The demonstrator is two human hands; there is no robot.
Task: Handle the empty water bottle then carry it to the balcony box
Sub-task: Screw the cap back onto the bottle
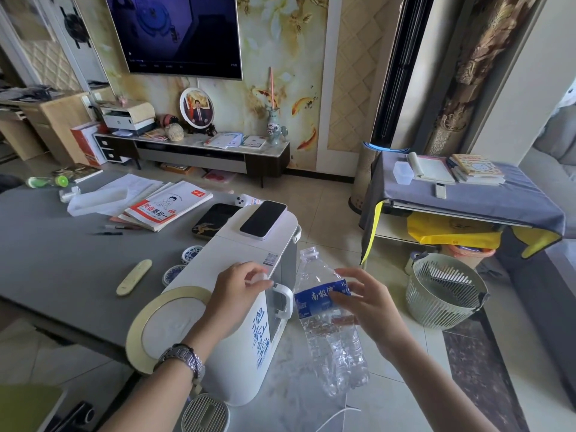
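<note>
An empty clear plastic water bottle point(330, 335) with a blue label hangs tilted over the floor, its open neck pointing up. My right hand point(367, 304) grips it around the label. My left hand point(240, 291) rests on top of a white water dispenser point(249, 251) and closes around a small white cap-like object that is mostly hidden by my fingers. A metal watch sits on my left wrist. The balcony box is not in view.
A phone point(263, 218) lies on the dispenser. The grey table point(46, 260) holds books point(168, 207), papers, pens and small dishes. A slatted bin point(444, 289) stands on the floor at right, beside a cloth-covered shelf point(467, 201). A TV cabinet point(202, 154) lines the far wall.
</note>
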